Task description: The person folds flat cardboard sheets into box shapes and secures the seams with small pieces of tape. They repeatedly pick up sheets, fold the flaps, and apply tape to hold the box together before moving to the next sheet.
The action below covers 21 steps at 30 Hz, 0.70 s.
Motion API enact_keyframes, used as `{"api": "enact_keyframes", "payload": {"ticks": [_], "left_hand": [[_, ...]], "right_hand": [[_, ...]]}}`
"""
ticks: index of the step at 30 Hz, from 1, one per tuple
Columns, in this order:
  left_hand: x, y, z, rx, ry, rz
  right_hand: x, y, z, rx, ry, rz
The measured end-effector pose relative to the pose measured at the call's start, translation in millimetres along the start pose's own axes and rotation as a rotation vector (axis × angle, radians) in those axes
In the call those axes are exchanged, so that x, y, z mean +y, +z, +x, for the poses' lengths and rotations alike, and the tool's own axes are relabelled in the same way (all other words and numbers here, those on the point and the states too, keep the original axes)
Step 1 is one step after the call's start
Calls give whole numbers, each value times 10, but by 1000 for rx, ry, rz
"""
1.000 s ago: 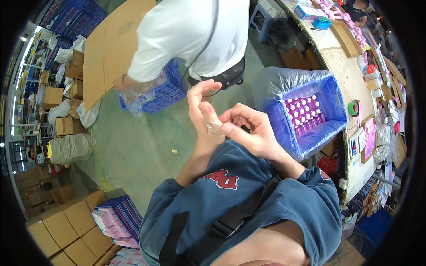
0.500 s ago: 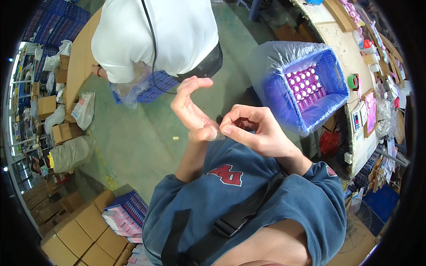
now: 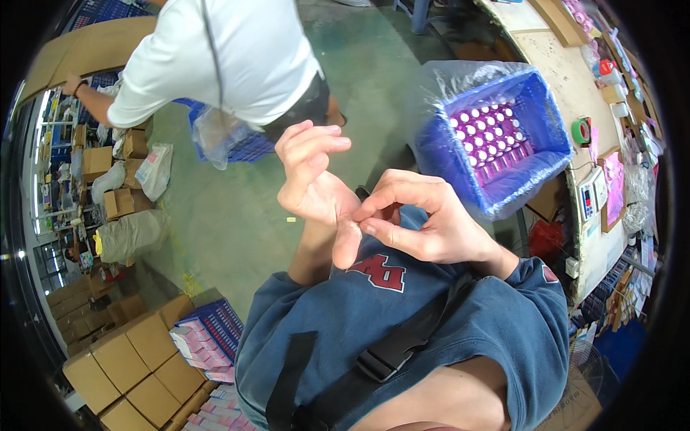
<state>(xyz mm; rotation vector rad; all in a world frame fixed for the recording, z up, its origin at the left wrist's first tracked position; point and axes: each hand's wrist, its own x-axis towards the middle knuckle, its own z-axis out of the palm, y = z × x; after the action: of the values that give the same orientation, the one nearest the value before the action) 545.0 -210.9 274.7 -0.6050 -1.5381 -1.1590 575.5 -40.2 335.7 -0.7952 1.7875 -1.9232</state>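
Note:
In front of my chest, my left hand (image 3: 313, 188) is open, palm partly up, its fingers loosely bent and its thumb pointing down and apart. My right hand (image 3: 431, 224) meets it at the base of the left thumb. There its thumb and forefinger are pinched together; whatever lies between their tips is too small to make out. To the right of both hands stands a blue crate (image 3: 558, 108) lined with clear plastic film. Inside it are several purple bottles (image 3: 486, 136) with white caps.
A co-worker in a white shirt (image 3: 230, 57) stands ahead, one hand on a large cardboard sheet (image 3: 93, 44), beside another blue crate (image 3: 251, 147). A worktable (image 3: 568, 93) on the right bears green tape (image 3: 581, 131) and a scale (image 3: 592, 192). Cartons (image 3: 136, 366) are stacked at lower left.
My left thumb has swung down and outward, and the clear film seen by it no longer shows. My right hand stays pinched beside it. The co-worker has shifted left, arm stretched out.

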Motion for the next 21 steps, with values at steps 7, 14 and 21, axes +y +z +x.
{"api": "enact_keyframes", "payload": {"ticks": [7,14,21], "left_hand": [[434,1000,-343,-104,31,-102],[722,1704,-803,-210,21,-118],[819,2076,-757,-215,-8,-156]], "right_hand": [[0,-864,-779,-26,-35,-18],[179,-1300,-1518,189,-63,-126],[101,-1545,-1876,270,-168,-86]]}}
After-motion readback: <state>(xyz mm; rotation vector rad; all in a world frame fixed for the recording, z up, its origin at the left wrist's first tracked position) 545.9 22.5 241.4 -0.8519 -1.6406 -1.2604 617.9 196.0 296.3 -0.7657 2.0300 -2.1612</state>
